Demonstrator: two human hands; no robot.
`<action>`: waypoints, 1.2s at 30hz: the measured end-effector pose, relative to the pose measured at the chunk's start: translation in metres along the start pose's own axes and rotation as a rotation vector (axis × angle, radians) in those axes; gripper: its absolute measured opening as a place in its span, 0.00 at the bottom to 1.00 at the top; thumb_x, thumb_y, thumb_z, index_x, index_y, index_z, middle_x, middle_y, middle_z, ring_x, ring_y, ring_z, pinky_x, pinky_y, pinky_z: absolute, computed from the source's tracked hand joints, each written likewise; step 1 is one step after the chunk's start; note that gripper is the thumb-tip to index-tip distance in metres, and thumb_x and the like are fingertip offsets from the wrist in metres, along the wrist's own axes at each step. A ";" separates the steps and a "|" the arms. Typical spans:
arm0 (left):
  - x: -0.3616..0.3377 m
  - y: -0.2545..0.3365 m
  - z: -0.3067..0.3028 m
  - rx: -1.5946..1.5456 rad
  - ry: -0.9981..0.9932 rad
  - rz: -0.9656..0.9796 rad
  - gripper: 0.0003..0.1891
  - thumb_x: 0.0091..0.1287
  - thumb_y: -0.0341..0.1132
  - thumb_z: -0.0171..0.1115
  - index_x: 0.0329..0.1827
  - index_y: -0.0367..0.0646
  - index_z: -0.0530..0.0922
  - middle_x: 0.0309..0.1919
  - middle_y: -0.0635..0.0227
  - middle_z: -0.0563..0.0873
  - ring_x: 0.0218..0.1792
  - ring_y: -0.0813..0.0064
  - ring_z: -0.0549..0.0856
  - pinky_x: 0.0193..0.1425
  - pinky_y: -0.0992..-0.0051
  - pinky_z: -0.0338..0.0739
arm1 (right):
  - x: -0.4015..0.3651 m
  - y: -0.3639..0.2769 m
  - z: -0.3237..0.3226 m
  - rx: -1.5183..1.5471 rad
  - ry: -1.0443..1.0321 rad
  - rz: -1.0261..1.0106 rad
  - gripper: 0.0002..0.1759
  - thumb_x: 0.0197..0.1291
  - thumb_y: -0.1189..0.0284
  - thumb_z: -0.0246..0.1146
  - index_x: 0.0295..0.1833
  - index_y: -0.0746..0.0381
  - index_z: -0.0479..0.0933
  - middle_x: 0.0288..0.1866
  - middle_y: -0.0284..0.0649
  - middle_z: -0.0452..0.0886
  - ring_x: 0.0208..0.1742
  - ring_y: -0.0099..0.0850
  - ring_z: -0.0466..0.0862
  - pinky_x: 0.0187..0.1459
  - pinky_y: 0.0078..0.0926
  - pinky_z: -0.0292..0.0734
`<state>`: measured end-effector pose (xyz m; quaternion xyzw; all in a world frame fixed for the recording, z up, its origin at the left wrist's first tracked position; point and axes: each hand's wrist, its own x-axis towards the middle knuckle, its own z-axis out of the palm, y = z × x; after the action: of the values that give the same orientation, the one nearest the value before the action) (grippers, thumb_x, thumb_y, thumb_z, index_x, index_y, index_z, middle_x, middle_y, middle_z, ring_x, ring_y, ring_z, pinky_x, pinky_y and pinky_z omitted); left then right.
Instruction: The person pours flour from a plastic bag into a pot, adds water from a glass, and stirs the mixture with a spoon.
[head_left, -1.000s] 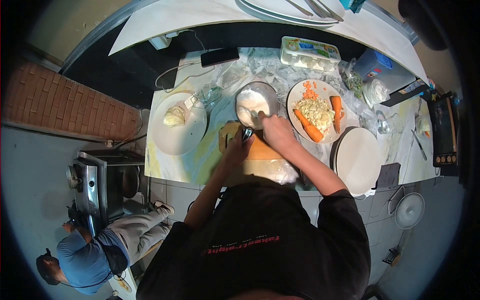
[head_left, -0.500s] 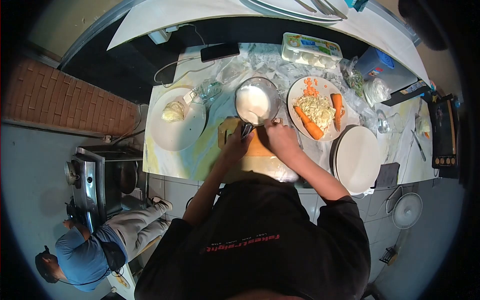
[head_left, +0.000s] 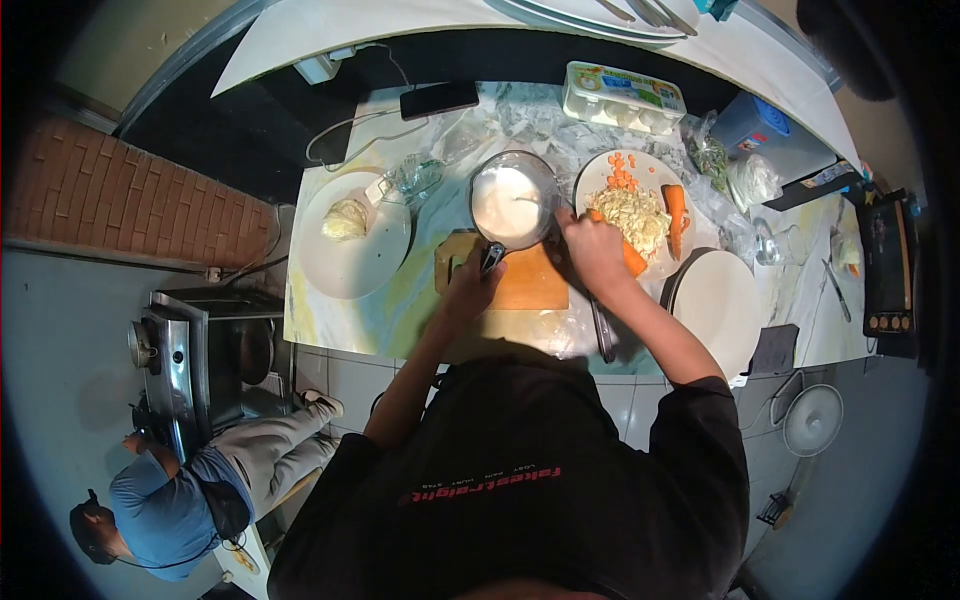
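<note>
A saucepan (head_left: 546, 180) with creamy white liquid (head_left: 505, 208) in it stands at the middle of the counter. My left hand (head_left: 468, 288) is closed around its black handle (head_left: 492, 257). At the pan's right rim, my right hand (head_left: 597, 250) is closed on what looks like a spoon (head_left: 524, 199), whose end dips into the liquid; its handle is mostly hidden by my fingers. A wooden cutting board (head_left: 530, 285) lies below the pan, and a dark-handled knife (head_left: 602, 332) rests under my right forearm.
Right of the pan, a plate (head_left: 588, 180) carries shredded cabbage, carrots and diced carrot. Stacked plates (head_left: 718, 315) stand nearer me. On the left, another plate (head_left: 350, 275) holds a cabbage piece. An egg carton (head_left: 625, 98) and phone (head_left: 440, 100) sit behind. Another person (head_left: 175, 510) is at the left.
My right hand has shifted right and slightly towards me, and the spoon has moved rightward through the liquid. My left hand stays on the handle. More of the board and knife shows.
</note>
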<state>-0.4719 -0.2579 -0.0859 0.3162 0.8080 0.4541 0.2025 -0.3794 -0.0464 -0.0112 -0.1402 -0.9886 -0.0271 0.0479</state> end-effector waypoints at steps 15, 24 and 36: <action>-0.003 0.005 0.005 -0.019 0.045 0.012 0.26 0.71 0.41 0.62 0.66 0.36 0.67 0.35 0.41 0.86 0.37 0.39 0.86 0.37 0.51 0.78 | 0.011 0.005 0.025 0.842 0.049 0.209 0.10 0.64 0.76 0.57 0.36 0.72 0.80 0.32 0.65 0.80 0.37 0.59 0.83 0.44 0.51 0.78; -0.004 0.003 0.013 -0.058 0.052 0.021 0.24 0.71 0.39 0.62 0.65 0.38 0.67 0.35 0.40 0.85 0.39 0.38 0.86 0.36 0.51 0.79 | 0.006 -0.008 0.021 1.344 -0.497 0.470 0.12 0.66 0.74 0.51 0.35 0.68 0.78 0.24 0.49 0.80 0.25 0.32 0.84 0.23 0.31 0.75; -0.002 -0.006 0.011 -0.032 0.063 0.032 0.26 0.70 0.38 0.63 0.66 0.37 0.66 0.36 0.40 0.85 0.38 0.39 0.86 0.35 0.51 0.79 | 0.001 0.011 0.021 0.851 -0.106 0.184 0.09 0.61 0.77 0.54 0.36 0.71 0.79 0.27 0.61 0.79 0.31 0.56 0.81 0.37 0.44 0.77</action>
<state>-0.4652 -0.2551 -0.0969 0.3115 0.8013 0.4799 0.1747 -0.3794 -0.0345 -0.0312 -0.1967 -0.8962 0.3940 0.0529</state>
